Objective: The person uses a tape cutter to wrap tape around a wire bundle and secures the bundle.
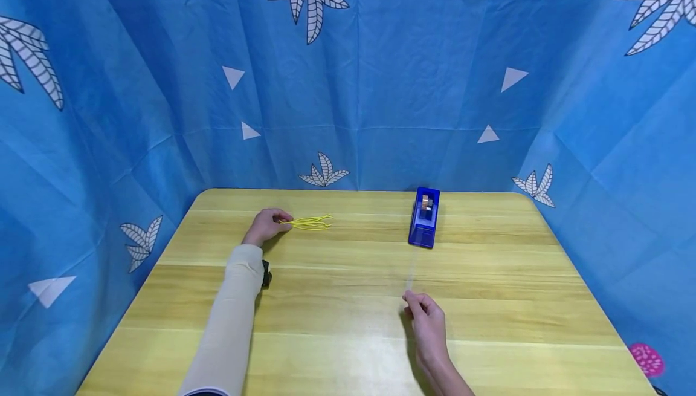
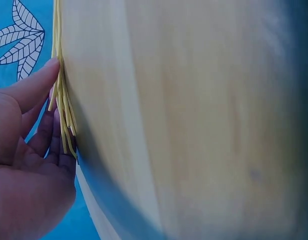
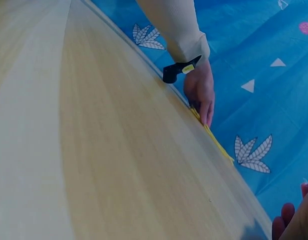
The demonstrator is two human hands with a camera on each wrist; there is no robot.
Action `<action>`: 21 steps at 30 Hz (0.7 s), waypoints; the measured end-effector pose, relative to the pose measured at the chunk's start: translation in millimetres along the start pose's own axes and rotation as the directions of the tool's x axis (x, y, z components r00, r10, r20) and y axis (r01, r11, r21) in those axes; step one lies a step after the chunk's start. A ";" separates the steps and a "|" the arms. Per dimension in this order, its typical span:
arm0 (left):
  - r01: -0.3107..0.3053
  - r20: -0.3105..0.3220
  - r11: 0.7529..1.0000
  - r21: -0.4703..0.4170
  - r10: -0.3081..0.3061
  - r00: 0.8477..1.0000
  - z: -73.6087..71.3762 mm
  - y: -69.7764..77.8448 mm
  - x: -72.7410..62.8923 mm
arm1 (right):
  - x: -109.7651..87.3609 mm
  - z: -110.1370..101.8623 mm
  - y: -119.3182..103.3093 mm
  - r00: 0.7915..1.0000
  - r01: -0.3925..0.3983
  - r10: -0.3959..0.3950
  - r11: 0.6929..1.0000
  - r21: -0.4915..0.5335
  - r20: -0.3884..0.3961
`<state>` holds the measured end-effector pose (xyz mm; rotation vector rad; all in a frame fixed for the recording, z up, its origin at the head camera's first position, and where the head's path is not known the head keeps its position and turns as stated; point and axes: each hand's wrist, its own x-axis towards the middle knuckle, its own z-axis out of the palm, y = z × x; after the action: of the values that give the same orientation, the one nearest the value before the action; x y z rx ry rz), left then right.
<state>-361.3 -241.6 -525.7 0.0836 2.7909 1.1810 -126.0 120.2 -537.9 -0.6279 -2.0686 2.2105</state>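
left grip (image 1: 266, 225): pinching yellow strands (image 1: 312, 223) | right grip (image 1: 429, 326): pinching tape strip (image 1: 411, 272), dispenser (image 1: 423, 233) at 12 o'clock | pull strip straight, taut

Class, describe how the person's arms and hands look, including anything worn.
The left sleeve is long and pale cream; a small black device at its cuff bears a yellow mark. The left hand and right hand are gloveless; no sleeve shows on the right forearm.

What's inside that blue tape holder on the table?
Inside the blue tape holder sits a small roll, partly brownish. A clear strip stretches from it to the right hand, which pinches its end. The holder's walls cover the roll's lower part, so that can't be seen.
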 end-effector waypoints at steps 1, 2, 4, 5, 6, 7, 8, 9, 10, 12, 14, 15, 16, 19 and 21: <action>0.005 -0.001 1.000 0.003 -0.005 1.000 0.2 -0.4 0.4 | 0.1 -0.1 0.0 1.000 -0.001 0.001 1.000 0.001 0.001; 0.010 -0.001 1.000 0.006 -0.010 1.000 0.4 -0.7 0.7 | 0.4 -0.2 0.0 1.000 -0.002 0.002 1.000 0.000 0.002; 0.010 0.000 1.000 0.019 -0.010 1.000 0.5 -2.0 1.2 | 0.8 -0.1 0.0 1.000 -0.005 0.005 1.000 0.001 0.002; 0.001 0.001 1.000 0.027 -0.001 1.000 0.4 -2.1 0.9 | 0.9 0.0 -0.2 1.000 -0.005 0.005 1.000 0.001 0.002; -0.003 0.002 0.999 0.033 0.003 1.000 0.3 -2.2 0.8 | 0.9 -0.1 -0.3 1.000 -0.005 0.005 1.000 0.002 0.002; -0.007 0.001 0.999 0.035 0.007 1.000 0.2 -1.8 0.5 | 0.9 -0.1 -0.6 1.000 -0.004 0.004 1.000 0.004 0.001; -0.017 0.002 0.999 0.043 0.017 1.000 -0.3 -1.2 -0.1 | 1.0 -0.2 -0.8 1.000 -0.003 0.003 1.000 0.005 0.001; -0.024 0.003 0.999 0.046 0.023 1.000 -0.8 -0.5 -0.8 | 0.9 -0.5 -1.0 1.000 -0.002 0.002 1.000 0.007 0.003; -0.028 0.003 0.998 0.048 0.028 1.000 -1.1 0.4 -1.4 | 0.8 -0.6 -1.3 1.000 0.000 0.000 1.000 0.010 0.004; -0.028 0.001 0.999 0.045 0.028 1.000 -1.8 2.2 -2.4 | 0.7 -0.7 -1.5 1.000 0.003 -0.003 1.000 0.014 0.004; -0.030 0.001 0.998 0.048 0.030 1.000 -2.0 3.4 -3.4 | 0.9 -0.4 -1.4 1.000 0.001 -0.001 1.000 0.018 0.004; -0.031 0.001 0.998 0.051 0.031 1.000 -2.0 3.7 -3.7 | 1.0 -0.1 -1.3 1.000 0.000 0.000 1.000 0.018 0.004; -0.032 0.001 0.998 0.056 0.032 0.999 -1.6 3.7 -3.6 | 1.1 0.2 -1.1 1.000 -0.002 0.002 1.000 0.018 0.003; -0.033 0.004 0.997 0.069 0.032 0.999 -0.1 3.2 -2.3 | 1.5 0.5 -0.6 1.000 -0.007 0.007 1.000 0.011 0.003; -0.027 0.002 0.997 0.071 0.027 1.000 1.4 2.5 -0.9 | 1.6 0.3 -0.5 1.000 -0.007 0.007 1.000 0.002 0.002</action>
<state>-360.2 -239.0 -524.9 0.1281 2.8391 1.0868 -127.7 120.5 -537.8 -0.6334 -2.0686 2.2175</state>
